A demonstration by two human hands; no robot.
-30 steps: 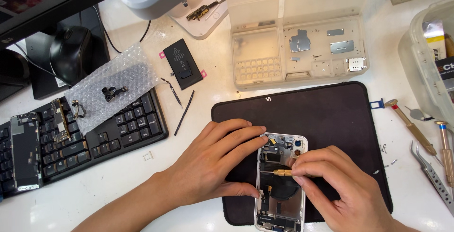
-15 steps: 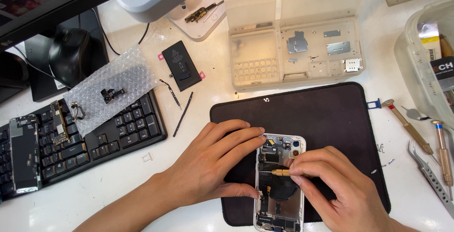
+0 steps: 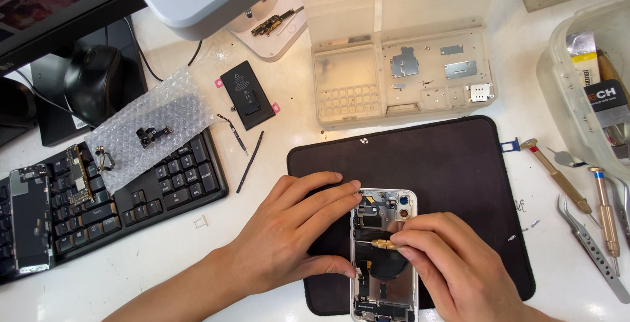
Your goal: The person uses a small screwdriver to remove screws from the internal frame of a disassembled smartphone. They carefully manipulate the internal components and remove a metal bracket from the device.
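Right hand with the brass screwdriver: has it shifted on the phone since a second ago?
No. The right hand keeps the brass screwdriver at the same spot inside the open phone on the black mat.

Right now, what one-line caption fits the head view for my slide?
Left hand steadies an opened smartphone on a black mat while the right hand applies a brass-tipped screwdriver inside it.

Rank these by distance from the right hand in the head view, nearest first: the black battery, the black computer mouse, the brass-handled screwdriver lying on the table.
From the right hand:
1. Brass-handled screwdriver, on the white table just to the right of the black mat.
2. Black rectangular battery, up and to the left, beyond the mat.
3. Black computer mouse, far upper left, beside the keyboard.
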